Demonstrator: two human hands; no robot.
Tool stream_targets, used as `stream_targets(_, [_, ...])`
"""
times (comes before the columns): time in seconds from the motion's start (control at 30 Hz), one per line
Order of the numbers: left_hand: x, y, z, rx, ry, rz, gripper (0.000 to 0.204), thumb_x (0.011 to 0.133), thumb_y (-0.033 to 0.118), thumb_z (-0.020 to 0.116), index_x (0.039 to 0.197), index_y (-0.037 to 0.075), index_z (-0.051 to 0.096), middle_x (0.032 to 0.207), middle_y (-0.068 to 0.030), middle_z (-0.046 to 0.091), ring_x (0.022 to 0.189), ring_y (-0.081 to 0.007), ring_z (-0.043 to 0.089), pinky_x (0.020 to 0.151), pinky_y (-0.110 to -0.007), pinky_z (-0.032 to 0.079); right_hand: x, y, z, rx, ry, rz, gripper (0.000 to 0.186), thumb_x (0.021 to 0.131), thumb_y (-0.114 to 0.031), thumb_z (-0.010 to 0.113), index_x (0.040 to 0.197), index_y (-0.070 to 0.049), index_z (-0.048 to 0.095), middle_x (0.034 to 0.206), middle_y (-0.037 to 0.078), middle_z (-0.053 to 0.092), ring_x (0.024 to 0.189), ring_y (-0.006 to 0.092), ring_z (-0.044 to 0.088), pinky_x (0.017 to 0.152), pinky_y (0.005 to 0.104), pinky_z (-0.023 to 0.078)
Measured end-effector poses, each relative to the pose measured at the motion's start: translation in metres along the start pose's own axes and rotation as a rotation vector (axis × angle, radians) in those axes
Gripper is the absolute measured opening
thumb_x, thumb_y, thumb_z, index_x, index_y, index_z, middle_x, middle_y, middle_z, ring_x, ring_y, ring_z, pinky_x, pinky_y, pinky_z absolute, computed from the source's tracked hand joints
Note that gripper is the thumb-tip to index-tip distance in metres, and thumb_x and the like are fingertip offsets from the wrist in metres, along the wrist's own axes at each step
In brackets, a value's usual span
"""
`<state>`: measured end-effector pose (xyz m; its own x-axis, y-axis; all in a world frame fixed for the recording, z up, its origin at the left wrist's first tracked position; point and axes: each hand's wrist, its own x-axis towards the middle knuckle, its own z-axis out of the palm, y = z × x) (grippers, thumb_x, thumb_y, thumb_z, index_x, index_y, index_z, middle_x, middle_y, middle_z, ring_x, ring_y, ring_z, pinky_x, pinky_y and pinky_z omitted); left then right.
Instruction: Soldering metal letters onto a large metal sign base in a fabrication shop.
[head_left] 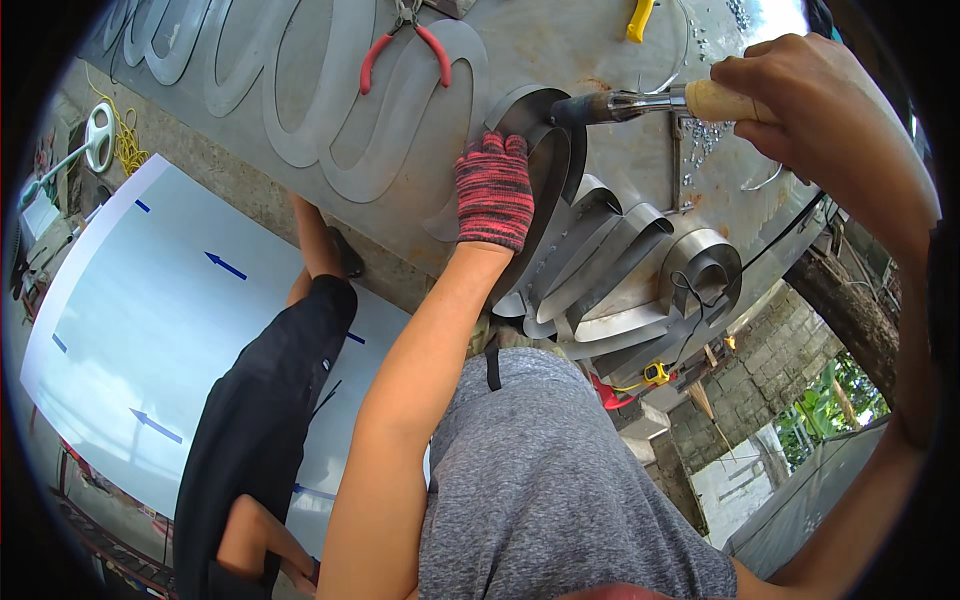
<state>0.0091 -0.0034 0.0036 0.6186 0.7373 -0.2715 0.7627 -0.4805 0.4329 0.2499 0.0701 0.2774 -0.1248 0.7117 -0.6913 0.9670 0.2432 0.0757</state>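
My left hand (497, 195), in a red and black knitted glove, is closed on the upstanding edge of a curved sheet-metal letter shape (545, 170) lying on the metal tabletop (620, 160). Bare, my right hand (815, 100) grips the wooden handle of a soldering iron (645, 105). The iron points left, its dark head at the letter's rim, just above my gloved fingers. Whether its tip touches the metal is hard to make out. More bent metal strips (610, 245) stand nearer to me, joined to flat pieces.
Red-handled pliers (436, 55) lie on flat cut-out metal letters (290, 110) at the left. A yellow-handled tool (638, 20) and metal scraps (705, 140) are farther back. Below left, another person (265, 400) is beside a large pale sheet (190, 340). A black cord (785, 240) crosses the right edge.
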Motion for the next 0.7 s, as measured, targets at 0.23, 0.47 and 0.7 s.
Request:
stream_targets(0.23, [-0.009, -0.024, 0.0, 0.05, 0.005, -0.036, 0.029, 0.089, 0.01, 0.057, 0.116, 0.004, 0.063, 0.111, -0.0198, 0.061, 0.102, -0.0373, 0.062, 0.089, -0.049, 0.049, 0.021, -0.005, 0.006, -0.017, 0.095, -0.074, 0.04, 0.076, -0.008, 0.082, 0.114, -0.005, 0.073, 0.103, 0.015, 0.072, 0.1, 0.0338, 0.067, 0.091, 0.0437, 0.051])
stream_targets(0.47, [0.0, 0.001, -0.001, 0.018, -0.003, 0.009, 0.03, 0.089, 0.01, 0.057, 0.117, 0.004, 0.063, 0.113, -0.02, 0.061, 0.103, -0.0371, 0.061, 0.09, -0.05, 0.049, -0.002, 0.005, -0.003, -0.018, 0.049, 0.007, 0.041, 0.075, -0.008, 0.083, 0.115, -0.005, 0.073, 0.103, 0.016, 0.072, 0.1, 0.0339, 0.068, 0.092, 0.044, 0.051])
stream_targets(0.7, [-0.008, -0.018, -0.003, 0.044, -0.031, -0.051, 0.03, 0.089, 0.011, 0.057, 0.117, 0.004, 0.063, 0.114, -0.0201, 0.061, 0.105, -0.0373, 0.062, 0.091, -0.05, 0.049, 0.014, 0.005, 0.007, 0.014, 0.109, -0.054, 0.043, 0.073, -0.009, 0.083, 0.115, -0.006, 0.073, 0.101, 0.016, 0.072, 0.096, 0.0345, 0.068, 0.091, 0.044, 0.051])
